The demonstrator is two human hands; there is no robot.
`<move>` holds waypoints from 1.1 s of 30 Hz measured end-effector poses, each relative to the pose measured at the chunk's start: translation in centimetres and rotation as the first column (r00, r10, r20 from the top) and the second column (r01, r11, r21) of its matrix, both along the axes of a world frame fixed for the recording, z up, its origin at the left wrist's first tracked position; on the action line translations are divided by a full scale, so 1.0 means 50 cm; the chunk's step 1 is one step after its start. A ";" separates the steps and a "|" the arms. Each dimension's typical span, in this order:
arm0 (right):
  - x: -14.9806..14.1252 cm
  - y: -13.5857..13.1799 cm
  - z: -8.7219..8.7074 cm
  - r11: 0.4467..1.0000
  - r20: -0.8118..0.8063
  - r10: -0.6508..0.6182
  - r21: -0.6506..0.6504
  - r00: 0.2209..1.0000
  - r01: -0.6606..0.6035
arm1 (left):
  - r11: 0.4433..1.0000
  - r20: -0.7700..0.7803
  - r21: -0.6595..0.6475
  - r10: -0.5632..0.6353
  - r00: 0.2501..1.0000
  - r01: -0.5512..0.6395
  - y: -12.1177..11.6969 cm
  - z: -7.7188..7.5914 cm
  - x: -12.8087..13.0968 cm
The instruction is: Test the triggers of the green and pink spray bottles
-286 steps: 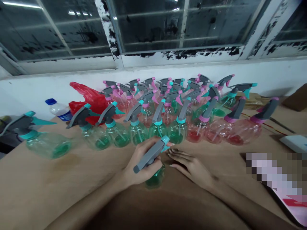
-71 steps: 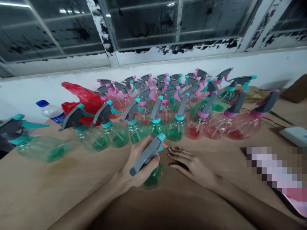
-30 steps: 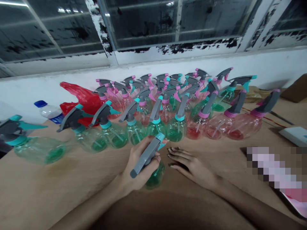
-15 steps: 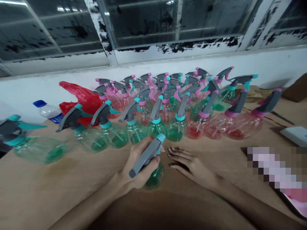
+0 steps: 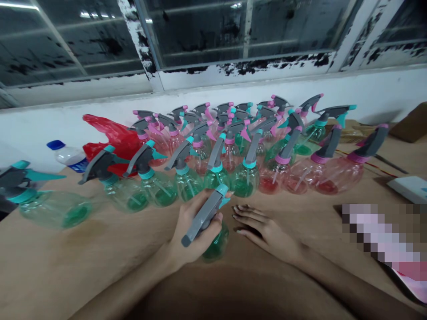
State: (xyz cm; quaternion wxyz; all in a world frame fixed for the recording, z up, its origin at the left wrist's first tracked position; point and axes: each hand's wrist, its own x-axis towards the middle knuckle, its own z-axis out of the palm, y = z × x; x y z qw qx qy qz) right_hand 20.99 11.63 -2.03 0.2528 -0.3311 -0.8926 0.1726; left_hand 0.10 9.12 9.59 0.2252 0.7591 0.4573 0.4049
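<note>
Many plastic spray bottles [image 5: 242, 182], green-tinted and pink-tinted, crowd the tan tabletop [image 5: 63, 262] at twelve o'clock. The left hand [image 5: 196, 226] wraps closed around a green spray bottle [image 5: 216, 244], its grey trigger head lying across the hand. The right hand [image 5: 263, 231] lies open, palm down, just beside that bottle at three o'clock, holding nothing.

narrow strip of tabletop [image 5: 83, 258] before the packed spray bottles [image 5: 216, 178]

held spray bottle [image 5: 203, 218]: grey head, teal accents, green-tinted base | right-end spray bottle [image 5: 336, 178]: grey head, pink trim, red-tinted base | plastic bag [image 5: 108, 131]: red | tabletop [image 5: 83, 258]: tan | window frame [image 5: 247, 66]: white, flaking black
</note>
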 end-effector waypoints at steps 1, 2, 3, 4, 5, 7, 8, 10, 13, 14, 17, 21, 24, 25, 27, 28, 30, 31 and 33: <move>0.000 0.000 -0.001 1.000 0.000 0.001 0.000 1.000 -0.001 | 1.000 -0.012 -0.001 0.009 1.000 -0.009 0.000 -0.002 0.000; 0.001 0.001 -0.001 1.000 0.001 0.002 -0.001 1.000 -0.002 | 1.000 -0.021 -0.001 0.019 1.000 -0.019 0.001 -0.004 0.000; 0.001 0.001 -0.002 1.000 0.003 0.004 -0.001 1.000 -0.004 | 1.000 -0.028 0.000 0.032 0.999 -0.032 0.001 -0.007 0.000; 0.001 0.001 -0.002 1.000 0.005 0.007 -0.002 1.000 -0.007 | 0.999 -0.034 0.006 0.048 0.998 -0.048 0.001 -0.010 0.000; 0.001 0.001 -0.002 1.000 0.008 0.008 -0.003 1.000 -0.008 | 0.998 -0.037 0.019 0.067 0.997 -0.066 0.001 -0.014 0.001; 0.001 0.000 -0.001 1.000 0.013 0.008 -0.005 1.000 -0.008 | 0.995 -0.032 0.030 0.095 0.995 -0.094 0.000 -0.019 0.002; 0.001 0.000 0.000 1.000 0.015 0.007 -0.006 1.000 -0.007 | 0.995 -0.023 0.024 0.098 0.995 -0.098 -0.001 -0.020 0.003; 0.001 -0.001 0.002 1.000 0.014 0.004 -0.005 1.000 -0.004 | 0.996 -0.014 -0.020 0.088 0.996 -0.088 -0.006 -0.019 0.004; 0.001 -0.002 0.004 1.000 0.010 0.004 -0.004 1.000 -0.004 | 0.991 -0.055 -0.069 0.108 0.993 -0.111 -0.012 -0.012 0.006; 0.001 -0.003 0.005 1.000 0.007 0.005 -0.004 1.000 -0.005 | 0.991 -0.077 -0.063 0.113 0.991 -0.118 -0.013 -0.010 0.008; 0.002 -0.004 0.007 1.000 -0.002 0.007 -0.001 1.000 -0.007 | 0.992 -0.107 -0.014 0.124 0.987 -0.126 -0.015 -0.011 0.013; 0.004 -0.003 0.003 1.000 0.001 0.007 0.009 1.000 -0.007 | 0.993 -0.087 0.032 0.113 0.990 -0.110 -0.019 -0.021 0.012; 0.004 -0.003 -0.001 1.000 0.013 0.010 0.023 1.000 -0.010 | 0.995 -0.046 0.022 0.103 0.994 -0.102 -0.029 -0.029 0.002; 0.003 -0.003 -0.002 1.000 0.018 0.012 0.028 1.000 -0.012 | 0.994 -0.030 0.017 0.113 0.993 -0.112 -0.034 -0.031 -0.002; 0.001 -0.003 -0.002 0.999 0.033 0.012 0.038 0.999 -0.013 | 0.990 -0.019 0.008 0.143 0.990 -0.143 -0.044 -0.034 -0.010; 0.000 -0.003 -0.001 0.999 0.044 0.011 0.041 0.999 -0.012 | 0.988 -0.031 0.003 0.155 0.987 -0.155 -0.049 -0.035 -0.014; -0.003 -0.002 0.005 0.999 0.072 0.010 0.042 0.997 -0.013 | 0.985 -0.092 0.005 0.174 0.980 -0.174 -0.057 -0.033 -0.020; -0.004 0.000 0.010 0.999 0.088 0.011 0.041 0.996 -0.015 | 0.983 -0.131 0.022 0.183 0.974 -0.182 -0.061 -0.030 -0.023; -0.007 0.004 0.027 0.999 0.119 0.017 0.036 0.993 -0.021 | 0.979 -0.207 0.077 0.201 0.957 -0.189 -0.068 -0.022 -0.033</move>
